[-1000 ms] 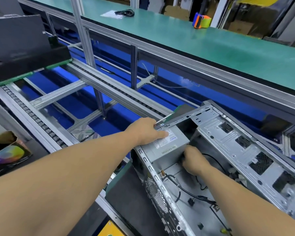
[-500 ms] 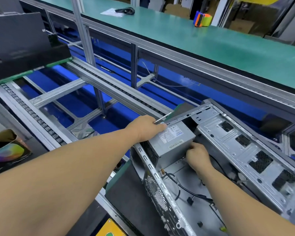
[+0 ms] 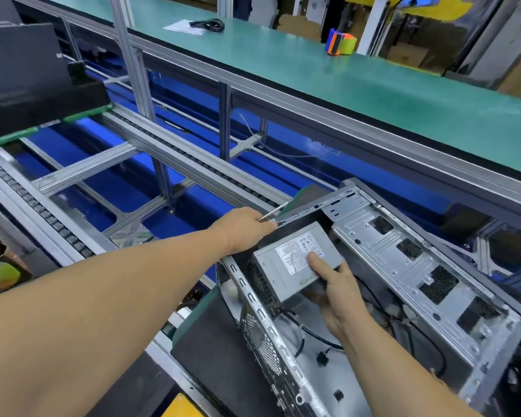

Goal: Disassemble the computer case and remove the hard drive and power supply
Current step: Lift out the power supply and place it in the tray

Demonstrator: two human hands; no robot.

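An open grey computer case [image 3: 403, 266] lies on its side at the lower right, with its inside facing up. A grey power supply [image 3: 286, 260] with a white label is lifted and tilted above the case's rear corner. My right hand [image 3: 334, 290] grips its near end, thumb on the label and fingers underneath. My left hand [image 3: 241, 227] rests at the case's rear corner and holds a thin screwdriver [image 3: 275, 212] that points away from me. Black cables [image 3: 313, 332] lie loose on the case floor. No hard drive shows.
The case sits on a dark pallet [image 3: 223, 365] on a roller conveyor [image 3: 193, 164]. A green worktable [image 3: 373, 85] runs behind it, with a black cable [image 3: 208, 24] and an orange-green tape dispenser [image 3: 342, 42] on top. A black box [image 3: 27, 79] stands at the far left.
The power supply has risen out of the case corner and moved toward me. My right hand shifted from beneath it to gripping its near end with the thumb on the label.
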